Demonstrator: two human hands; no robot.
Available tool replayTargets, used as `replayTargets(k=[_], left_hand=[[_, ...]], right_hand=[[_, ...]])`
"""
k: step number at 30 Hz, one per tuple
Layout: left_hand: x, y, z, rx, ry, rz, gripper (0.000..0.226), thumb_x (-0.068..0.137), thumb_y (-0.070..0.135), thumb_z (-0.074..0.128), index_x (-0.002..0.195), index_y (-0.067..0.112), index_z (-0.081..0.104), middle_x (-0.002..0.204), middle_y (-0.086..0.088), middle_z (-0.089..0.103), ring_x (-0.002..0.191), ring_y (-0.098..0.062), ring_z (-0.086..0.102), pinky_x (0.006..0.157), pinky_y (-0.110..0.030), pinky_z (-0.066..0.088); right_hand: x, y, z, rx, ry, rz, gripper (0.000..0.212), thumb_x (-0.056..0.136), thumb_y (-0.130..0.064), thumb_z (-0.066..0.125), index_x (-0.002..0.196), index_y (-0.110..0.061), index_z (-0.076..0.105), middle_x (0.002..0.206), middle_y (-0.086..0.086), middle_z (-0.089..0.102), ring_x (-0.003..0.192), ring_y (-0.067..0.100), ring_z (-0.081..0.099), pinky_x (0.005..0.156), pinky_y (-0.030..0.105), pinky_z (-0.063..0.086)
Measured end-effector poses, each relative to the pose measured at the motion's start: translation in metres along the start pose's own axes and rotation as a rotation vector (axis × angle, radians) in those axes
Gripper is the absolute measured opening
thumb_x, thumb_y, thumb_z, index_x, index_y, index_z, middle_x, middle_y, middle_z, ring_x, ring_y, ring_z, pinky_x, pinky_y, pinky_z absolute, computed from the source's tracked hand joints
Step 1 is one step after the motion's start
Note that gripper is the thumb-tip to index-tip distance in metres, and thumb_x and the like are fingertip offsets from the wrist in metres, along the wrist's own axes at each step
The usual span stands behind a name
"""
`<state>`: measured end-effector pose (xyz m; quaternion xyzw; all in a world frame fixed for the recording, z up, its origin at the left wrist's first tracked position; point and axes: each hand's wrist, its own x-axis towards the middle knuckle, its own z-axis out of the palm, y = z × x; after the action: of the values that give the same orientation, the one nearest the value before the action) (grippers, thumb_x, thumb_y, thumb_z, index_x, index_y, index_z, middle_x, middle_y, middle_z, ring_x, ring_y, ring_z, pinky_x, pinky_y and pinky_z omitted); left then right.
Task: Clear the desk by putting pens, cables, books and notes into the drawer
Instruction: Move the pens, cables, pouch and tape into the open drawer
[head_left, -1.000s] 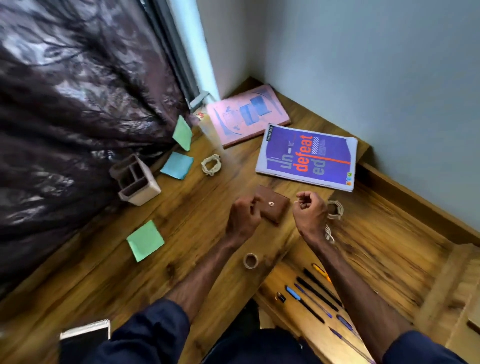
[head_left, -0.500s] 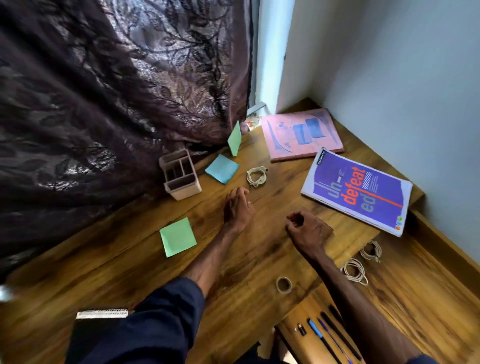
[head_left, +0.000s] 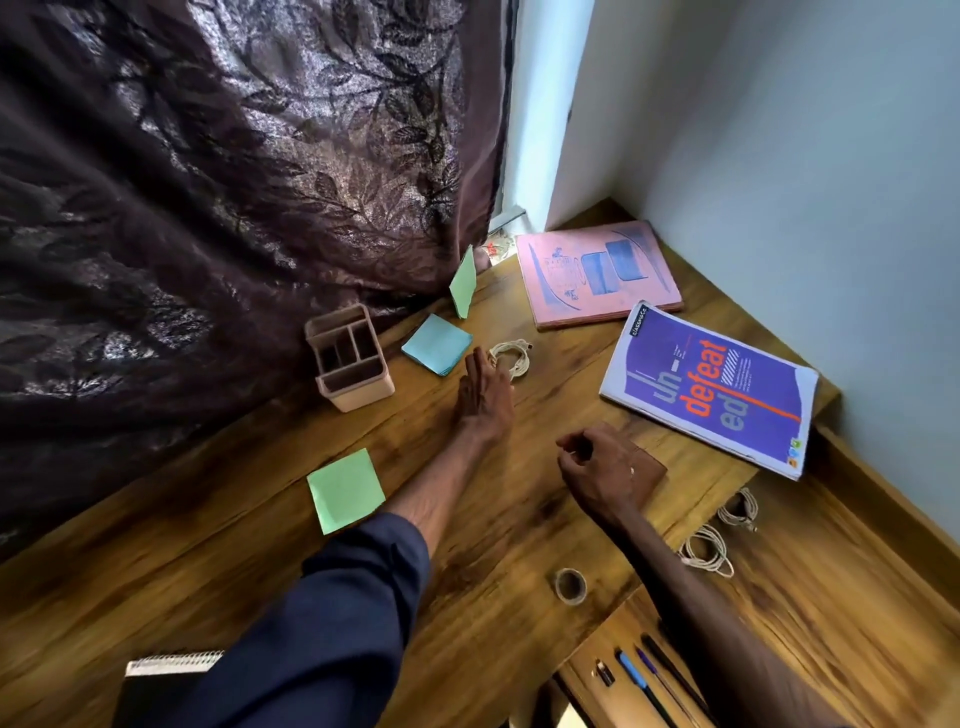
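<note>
- The left hand (head_left: 485, 387) lies flat on the wooden desk (head_left: 249, 561), fingers straight and pressed together, tips at the coiled white cable (head_left: 511, 358). Hooking only one loop would likely let the coil unwind and trail its plug.
- The stack of blue square sticky notes (head_left: 437, 344) sits just beside that hand; a sideways scoop could scatter it.
- The right hand (head_left: 602, 467) is curled over a brown leather wallet (head_left: 652, 470); I cannot tell whether it pinches anything.
- The open wooden drawer (head_left: 831, 597), already holding two white cable coils (head_left: 706, 551) and pens (head_left: 644, 675), lies beyond the right arm, so carrying the cable across risks a tangle.
- The small roll of tape (head_left: 570, 586) stands near the desk edge, where a forearm could knock it off.
- The left forearm could drag the flat green sticky note (head_left: 345, 491).
</note>
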<state>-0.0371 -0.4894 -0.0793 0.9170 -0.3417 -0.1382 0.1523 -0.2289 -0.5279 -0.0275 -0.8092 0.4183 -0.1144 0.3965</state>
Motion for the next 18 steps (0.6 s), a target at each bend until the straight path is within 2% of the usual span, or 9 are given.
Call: replayTargets(k=[3,5,7,9,11,12,14,16,18], left_hand=[[0.007,0.005,0.003,0.042,0.007,0.022,0.038,0.096,0.019,0.063,0.133,0.017,0.054,0.154,-0.018,0.034,0.142,-0.033,0.034,0.107,-0.048,0.046],[0.0,0.011,0.005,0.039,0.018,0.052,0.041,0.092,0.023,0.069,0.131,0.016,0.058,0.15,-0.016,0.04,0.138,-0.032,0.038,0.105,-0.048,0.046],[-0.015,0.019,0.004,0.019,0.03,0.083,0.046,0.088,0.029,0.075,0.129,0.013,0.062,0.143,-0.013,0.046,0.131,-0.029,0.042,0.103,-0.045,0.048],[-0.036,0.028,0.001,-0.036,0.057,0.126,0.042,0.085,0.027,0.078,0.123,0.013,0.067,0.137,-0.008,0.05,0.125,-0.025,0.045,0.099,-0.039,0.049],[-0.059,0.043,-0.005,-0.113,0.105,0.189,0.04,0.083,0.024,0.079,0.121,0.015,0.069,0.131,-0.003,0.051,0.12,-0.021,0.047,0.096,-0.035,0.05],[-0.07,0.05,-0.007,-0.151,0.116,0.218,0.041,0.083,0.023,0.079,0.122,0.017,0.068,0.131,-0.002,0.05,0.119,-0.019,0.046,0.095,-0.032,0.05],[-0.089,0.067,-0.011,-0.203,0.124,0.292,0.046,0.083,0.024,0.078,0.127,0.018,0.065,0.132,-0.001,0.049,0.119,-0.018,0.046,0.093,-0.026,0.048],[-0.101,0.082,-0.012,-0.246,0.117,0.416,0.042,0.084,0.024,0.075,0.125,0.016,0.067,0.131,-0.006,0.051,0.117,-0.023,0.049,0.092,-0.031,0.051],[-0.111,0.093,-0.011,-0.273,0.103,0.547,0.036,0.089,0.027,0.061,0.122,0.016,0.069,0.13,-0.009,0.054,0.114,-0.027,0.052,0.092,-0.037,0.052]], right_hand=[[-0.001,0.006,-0.013,0.012,0.02,0.01,0.013,0.082,-0.01,0.071,0.086,-0.022,0.072,0.084,-0.011,0.067,0.076,-0.001,0.062,0.069,0.01,0.044],[-0.002,0.012,-0.024,0.025,0.041,0.063,0.01,0.08,-0.012,0.075,0.084,-0.021,0.074,0.083,-0.01,0.07,0.075,0.001,0.063,0.068,0.007,0.045],[-0.004,0.018,-0.035,0.048,0.065,0.112,0.009,0.08,-0.014,0.076,0.087,-0.02,0.076,0.084,-0.009,0.07,0.076,0.001,0.062,0.066,0.006,0.043],[-0.003,0.025,-0.041,0.054,0.09,0.148,0.011,0.081,-0.015,0.074,0.091,-0.019,0.077,0.089,-0.007,0.071,0.081,0.005,0.063,0.07,0.013,0.043],[-0.003,0.029,-0.046,0.078,0.102,0.178,0.009,0.084,-0.018,0.073,0.092,-0.019,0.077,0.09,-0.007,0.072,0.082,0.006,0.064,0.069,0.01,0.043],[-0.003,0.031,-0.047,0.116,0.101,0.199,0.008,0.086,-0.023,0.073,0.091,-0.019,0.077,0.089,-0.007,0.073,0.08,0.007,0.066,0.067,0.009,0.044],[-0.006,0.031,-0.049,0.253,0.086,0.262,0.015,0.09,-0.033,0.07,0.093,-0.02,0.077,0.087,-0.004,0.076,0.074,0.007,0.071,0.06,0.014,0.048],[-0.01,0.03,-0.056,0.412,0.071,0.338,0.022,0.094,-0.036,0.067,0.097,-0.016,0.076,0.084,0.003,0.077,0.063,0.006,0.07,0.051,0.017,0.049],[-0.015,0.035,-0.061,0.513,0.057,0.351,0.025,0.094,-0.037,0.067,0.097,-0.014,0.076,0.084,0.007,0.077,0.066,0.011,0.071,0.051,0.023,0.052]])
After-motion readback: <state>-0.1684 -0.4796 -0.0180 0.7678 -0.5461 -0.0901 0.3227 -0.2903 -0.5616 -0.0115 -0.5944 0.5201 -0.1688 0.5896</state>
